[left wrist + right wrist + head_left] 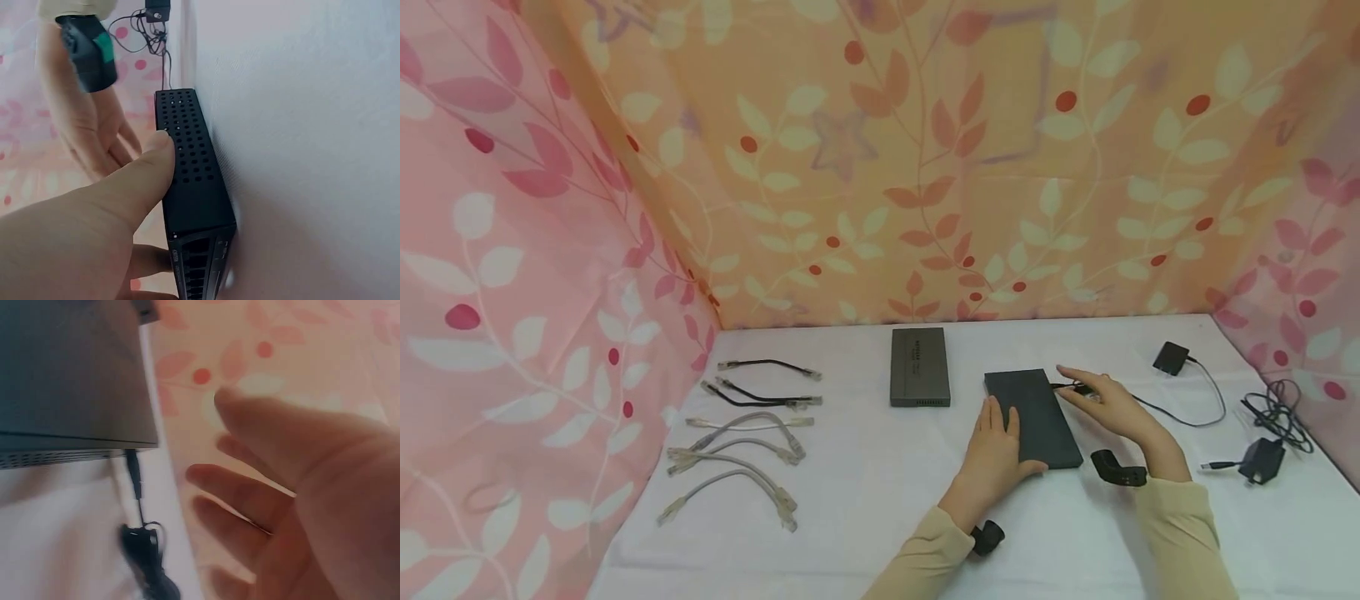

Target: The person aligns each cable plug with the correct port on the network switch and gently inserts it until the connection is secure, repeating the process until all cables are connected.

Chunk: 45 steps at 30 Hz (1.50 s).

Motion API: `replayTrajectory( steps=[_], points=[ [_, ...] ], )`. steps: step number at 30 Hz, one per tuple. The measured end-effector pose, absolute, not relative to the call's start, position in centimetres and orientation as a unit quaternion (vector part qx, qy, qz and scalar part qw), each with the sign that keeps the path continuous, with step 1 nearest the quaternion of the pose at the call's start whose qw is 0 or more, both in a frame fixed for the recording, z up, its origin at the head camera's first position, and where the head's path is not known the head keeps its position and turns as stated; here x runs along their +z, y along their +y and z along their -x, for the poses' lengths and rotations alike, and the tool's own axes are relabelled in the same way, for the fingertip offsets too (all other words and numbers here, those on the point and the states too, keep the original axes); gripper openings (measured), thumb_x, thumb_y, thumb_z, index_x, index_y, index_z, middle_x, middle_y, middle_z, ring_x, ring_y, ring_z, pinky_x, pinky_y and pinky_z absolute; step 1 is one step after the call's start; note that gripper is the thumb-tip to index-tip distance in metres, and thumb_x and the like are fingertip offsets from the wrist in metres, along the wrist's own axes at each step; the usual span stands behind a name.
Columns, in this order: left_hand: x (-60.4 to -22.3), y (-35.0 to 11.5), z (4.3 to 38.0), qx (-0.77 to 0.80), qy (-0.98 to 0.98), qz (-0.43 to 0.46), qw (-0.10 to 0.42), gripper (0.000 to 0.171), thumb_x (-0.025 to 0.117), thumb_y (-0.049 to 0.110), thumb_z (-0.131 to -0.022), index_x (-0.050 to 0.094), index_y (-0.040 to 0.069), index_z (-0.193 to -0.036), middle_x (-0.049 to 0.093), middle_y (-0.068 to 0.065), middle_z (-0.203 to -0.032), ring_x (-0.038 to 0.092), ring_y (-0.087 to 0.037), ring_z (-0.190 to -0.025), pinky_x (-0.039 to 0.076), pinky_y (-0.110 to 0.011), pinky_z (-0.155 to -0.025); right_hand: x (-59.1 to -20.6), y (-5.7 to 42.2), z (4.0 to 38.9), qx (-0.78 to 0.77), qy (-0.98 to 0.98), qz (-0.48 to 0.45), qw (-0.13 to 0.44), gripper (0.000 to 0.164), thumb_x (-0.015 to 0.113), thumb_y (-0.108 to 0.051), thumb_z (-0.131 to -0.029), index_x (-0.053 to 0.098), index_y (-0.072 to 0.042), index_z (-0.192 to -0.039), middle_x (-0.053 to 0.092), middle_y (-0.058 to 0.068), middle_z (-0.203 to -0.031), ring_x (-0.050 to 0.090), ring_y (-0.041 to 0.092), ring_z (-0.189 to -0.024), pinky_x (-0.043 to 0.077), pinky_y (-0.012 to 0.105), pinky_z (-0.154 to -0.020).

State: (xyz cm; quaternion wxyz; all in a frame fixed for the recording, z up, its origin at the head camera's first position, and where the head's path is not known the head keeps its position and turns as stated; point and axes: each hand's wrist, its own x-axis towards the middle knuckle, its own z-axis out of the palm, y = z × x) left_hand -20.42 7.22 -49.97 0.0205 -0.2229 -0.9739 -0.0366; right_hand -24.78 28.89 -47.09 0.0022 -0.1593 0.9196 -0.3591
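Observation:
A dark network switch lies on the white table in front of the person. The left hand grips it at the near left; in the left wrist view its thumb presses the vented side, and ports show at the end. A black power plug sits in the switch's side in the right wrist view, with a bundled black cord hanging from it. Beside that plug, the right hand hovers with loosely spread fingers, apart from plug and cord in its wrist view.
A second, grey-brown switch lies farther back. Several short black network cables and grey ones are laid out at left. At right are a black adapter and another adapter with coiled cord. Patterned cloth surrounds the table.

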Motion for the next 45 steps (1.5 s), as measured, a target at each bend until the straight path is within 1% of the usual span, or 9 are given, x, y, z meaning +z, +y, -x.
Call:
replayTrajectory(
  steps=[3,5,11,15,22,30,33,37,45],
  points=[
    [-50.1,7.5,20.3,-0.014,-0.976,0.214,0.037,0.091,0.043,0.075,-0.076,0.038,0.013,-0.142,0.032,-0.019,-0.146,0.028,-0.029,-0.137,0.029,-0.031,-0.109,-46.5,28.8,24.3,-0.347,0.924,0.152,0.048,0.059,0.049,-0.031,-0.096,0.029,-0.001,-0.143,0.032,0.028,-0.143,0.03,0.051,-0.127,0.028,0.068,-0.094],
    [-50.3,7.9,20.2,0.003,-0.977,0.208,0.047,0.091,0.039,0.077,-0.077,0.038,0.014,-0.142,0.034,-0.018,-0.145,0.029,-0.028,-0.137,0.029,-0.031,-0.109,-46.4,28.5,24.1,-0.344,0.923,0.152,0.079,0.063,0.047,-0.034,-0.097,0.024,0.0,-0.145,0.025,0.029,-0.146,0.026,0.052,-0.129,0.03,0.068,-0.093],
    [-51.0,9.0,19.7,0.017,-0.979,0.193,0.057,0.09,0.03,0.079,-0.078,0.036,0.017,-0.143,0.032,-0.014,-0.147,0.026,-0.027,-0.138,0.026,-0.032,-0.11,-47.0,26.9,23.8,-0.347,0.91,0.172,0.148,0.066,0.046,-0.035,-0.097,0.021,0.005,-0.144,0.008,0.033,-0.148,0.01,0.053,-0.133,0.016,0.068,-0.1],
    [-50.4,8.1,19.9,-0.016,-0.974,0.226,0.027,0.086,0.035,0.075,-0.08,0.034,0.017,-0.144,0.028,-0.016,-0.149,0.023,-0.027,-0.139,0.027,-0.032,-0.11,-47.5,26.2,23.6,-0.339,0.909,0.175,0.169,0.072,0.049,-0.035,-0.095,0.018,0.007,-0.144,-0.003,0.034,-0.148,0.0,0.052,-0.134,0.007,0.069,-0.101],
    [-48.7,5.4,21.0,-0.105,-0.951,0.281,-0.071,0.069,0.049,0.058,-0.087,0.033,0.022,-0.144,0.02,-0.013,-0.153,0.017,-0.021,-0.141,0.025,-0.033,-0.111,-48.2,26.5,23.2,-0.364,0.896,0.191,0.169,0.072,0.049,-0.03,-0.096,0.011,0.006,-0.145,-0.01,0.032,-0.148,-0.009,0.05,-0.134,-0.003,0.072,-0.097],
    [-48.8,4.5,21.5,-0.161,-0.936,0.297,-0.096,0.068,0.052,0.054,-0.087,0.033,0.022,-0.144,0.017,-0.013,-0.153,0.017,-0.021,-0.141,0.028,-0.033,-0.11,-48.9,27.0,23.5,-0.358,0.894,0.223,0.152,0.066,0.047,-0.023,-0.097,0.012,0.008,-0.144,-0.011,0.032,-0.148,-0.011,0.05,-0.134,-0.009,0.073,-0.096],
    [-49.0,4.5,21.7,-0.21,-0.928,0.286,-0.116,0.07,0.051,0.055,-0.087,0.03,0.021,-0.145,0.012,-0.014,-0.154,0.013,-0.022,-0.142,0.03,-0.034,-0.109,-49.4,27.0,24.0,-0.358,0.895,0.229,0.139,0.066,0.047,-0.022,-0.097,0.013,0.009,-0.144,-0.01,0.032,-0.149,-0.012,0.05,-0.135,-0.008,0.073,-0.095],
    [-49.6,4.6,22.3,-0.313,-0.901,0.258,-0.151,0.071,0.05,0.054,-0.089,0.025,0.02,-0.147,0.006,-0.014,-0.155,0.016,-0.022,-0.141,0.03,-0.036,-0.108,-50.2,27.2,24.4,-0.368,0.892,0.23,0.123,0.065,0.048,-0.022,-0.097,0.014,0.007,-0.144,-0.009,0.03,-0.149,-0.013,0.049,-0.135,-0.007,0.073,-0.096],
    [-50.3,4.8,23.7,-0.518,-0.822,0.177,-0.155,0.068,0.049,0.045,-0.094,0.026,0.01,-0.146,0.018,-0.015,-0.152,0.024,-0.024,-0.139,0.027,-0.04,-0.11,-51.2,27.1,25.1,-0.386,0.89,0.22,0.109,0.065,0.047,-0.024,-0.097,0.013,0.004,-0.146,-0.01,0.027,-0.15,-0.016,0.047,-0.135,-0.008,0.071,-0.098]
  ],
)
